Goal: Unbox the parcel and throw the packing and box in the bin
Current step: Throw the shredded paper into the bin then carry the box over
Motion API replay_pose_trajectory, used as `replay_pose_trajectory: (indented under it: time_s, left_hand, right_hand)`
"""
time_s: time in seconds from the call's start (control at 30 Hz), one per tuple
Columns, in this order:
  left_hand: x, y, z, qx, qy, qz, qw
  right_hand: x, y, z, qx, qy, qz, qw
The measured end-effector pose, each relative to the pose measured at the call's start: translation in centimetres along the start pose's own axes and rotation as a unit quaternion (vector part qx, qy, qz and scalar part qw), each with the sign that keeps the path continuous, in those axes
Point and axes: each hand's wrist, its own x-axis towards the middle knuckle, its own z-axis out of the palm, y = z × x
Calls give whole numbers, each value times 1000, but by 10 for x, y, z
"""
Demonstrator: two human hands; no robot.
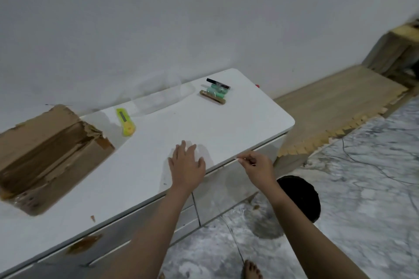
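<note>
Our left hand [187, 165] lay flat with fingers spread on a clear plastic wrap [205, 152] at the cabinet's [226, 124] near edge, while our right hand [257, 166] pinched its corner just off that edge. Beyond, at the left end, sat the torn cardboard box [48, 156], then a yellow cutter [125, 121]; small unpacked items [216, 92] lay toward the far right corner.

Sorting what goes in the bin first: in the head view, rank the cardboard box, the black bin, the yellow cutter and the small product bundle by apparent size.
1. cardboard box
2. black bin, partly hidden
3. and 4. yellow cutter and product bundle: look alike; bundle lies farther away, so unsure.
</note>
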Motion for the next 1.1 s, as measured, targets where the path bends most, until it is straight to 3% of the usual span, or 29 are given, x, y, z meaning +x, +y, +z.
replay_pose_trajectory:
  time_s: [0.37,0.5,0.67,0.83,1.1]
  left_hand:
    - [55,150,96,90,-127,184,971]
    - [54,188,131,164,-138,180,960]
    - [40,200,153,164,-133,205,956]
    - [49,197,154,98,-79,229,965]
    - [53,183,165,212,-60,259,940]
  right_hand:
    - [41,76,-134,19,100,84,991]
    - [55,110,-157,-4,114,94,989]
    - [69,140,-165,6,113,129,985]
    - [79,164,-169,-7,125,199,972]
    - [79,203,-200,-35,168,299,939]
